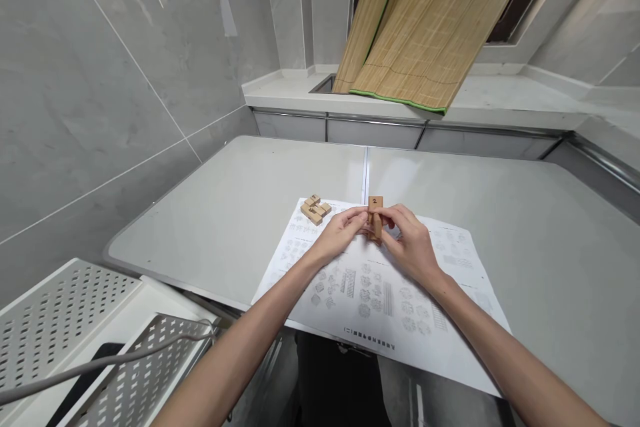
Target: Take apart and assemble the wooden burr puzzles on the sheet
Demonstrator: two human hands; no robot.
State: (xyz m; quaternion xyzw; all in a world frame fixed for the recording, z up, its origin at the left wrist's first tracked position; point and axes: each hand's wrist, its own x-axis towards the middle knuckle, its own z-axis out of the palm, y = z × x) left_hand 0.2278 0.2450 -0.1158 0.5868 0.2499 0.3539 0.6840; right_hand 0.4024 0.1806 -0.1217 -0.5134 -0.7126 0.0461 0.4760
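Here, seen from above, two bare hands meet over a printed instruction sheet that lies flat on a smooth grey table. The left hand and the right hand are both pinched on one upright wooden block, holding it just above the paper; its square top end bears a handwritten "2". It looks like a notched bar, pale tan with crisp sawn edges, though the fingers hide its lower part.

To the left, near the sheet's far corner, a small pile of loose wooden pieces rests untouched, the same bare wood, stubby and rectangular. Judging by this, the assembling appears barely begun: one piece is in hand and the others lie unjoined.

The sheet shows rows of small grey diagrams, too fine to read. Behind, a rolled bamboo mat leans against glossy grey wall tiles.
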